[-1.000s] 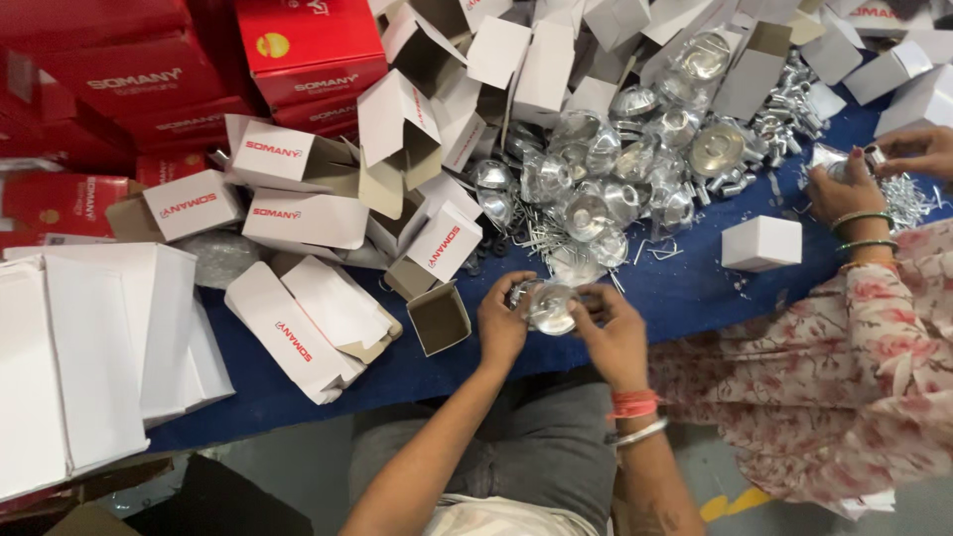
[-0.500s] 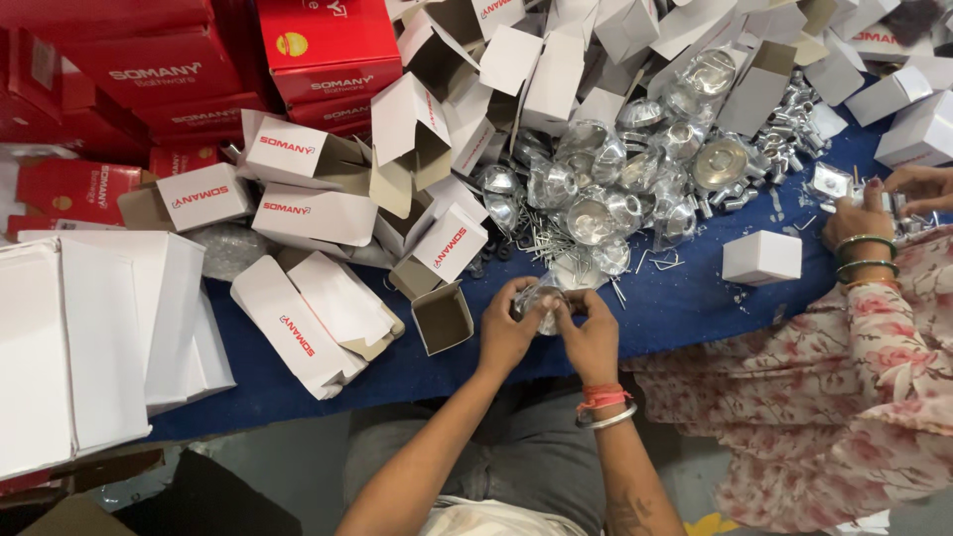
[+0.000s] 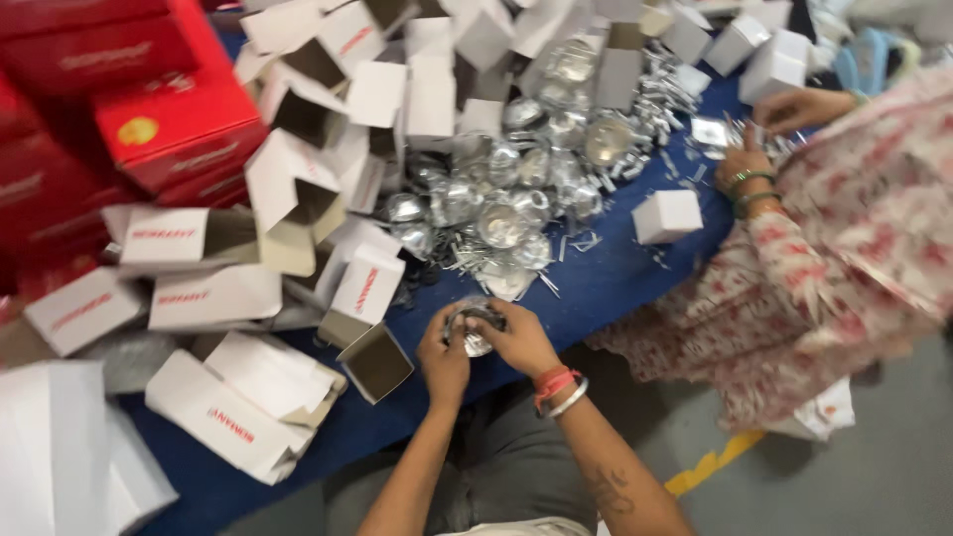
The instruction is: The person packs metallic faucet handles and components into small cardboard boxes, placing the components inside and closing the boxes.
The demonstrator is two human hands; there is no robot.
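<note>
- Shiny round metal piece (image 3: 475,328) sits between your two hands, just above the near edge of the blue table cover (image 3: 615,283).
- Your left hand (image 3: 444,357) is closed around its left side, fingers curled over the rim.
- Your right hand (image 3: 516,337) clamps it from the right, fingers reaching across the top; the frame is blurred, so the exact finger hold is hard to read.
- On your right wrist you wear a red band and a silver bangle (image 3: 561,389).
- Just left of your left hand stands a small open white carton (image 3: 375,359), its mouth facing up.
- Directly beyond your hands lies a heap of similar shiny round pieces (image 3: 506,199), with loose small metal clips (image 3: 635,124) scattered through it.
- Further left and beyond, many white cartons (image 3: 298,199) lie open and tumbled; past them are red boxes (image 3: 149,109).
- Right of your hands, a closed small white box (image 3: 667,215) stands alone on the cover.
- Far right, another person in a floral sleeve (image 3: 844,248) has hands (image 3: 745,159) among the clips.
</note>
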